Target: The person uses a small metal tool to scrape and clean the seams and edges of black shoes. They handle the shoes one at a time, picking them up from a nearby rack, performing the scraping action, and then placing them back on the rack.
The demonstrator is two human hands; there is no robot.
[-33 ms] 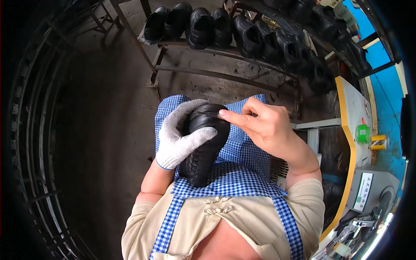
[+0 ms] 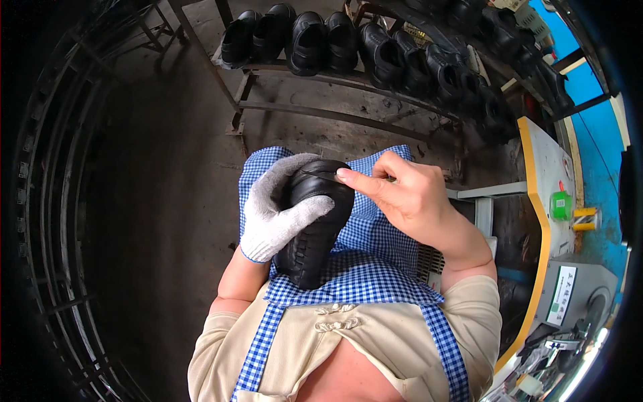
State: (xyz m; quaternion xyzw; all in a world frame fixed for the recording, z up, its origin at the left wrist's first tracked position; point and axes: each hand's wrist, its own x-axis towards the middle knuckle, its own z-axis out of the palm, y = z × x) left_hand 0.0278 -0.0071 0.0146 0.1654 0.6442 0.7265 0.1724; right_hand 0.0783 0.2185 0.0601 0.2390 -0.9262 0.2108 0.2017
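A black shoe (image 2: 315, 224) stands lengthwise over my lap, its stitched lower part towards me. My left hand (image 2: 271, 211), in a white knit glove, is closed around it, thumb across the near face and fingers behind the far left side. Bare and partly curled, my right hand (image 2: 412, 197) has one fingertip pressed to the shoe's upper right edge. The other fingers bend inwards, and anything small between them is hidden. Under the shoe lies a blue-and-white checked apron (image 2: 375, 231).
A metal rack (image 2: 348, 114) ahead carries several black shoes (image 2: 308, 43). To the right is a white table with a yellow edge (image 2: 536, 181), bearing a green container (image 2: 560, 206), a yellow-banded spool (image 2: 586, 219) and a grey machine (image 2: 579, 288). Metal rails (image 2: 63, 221) run along the left.
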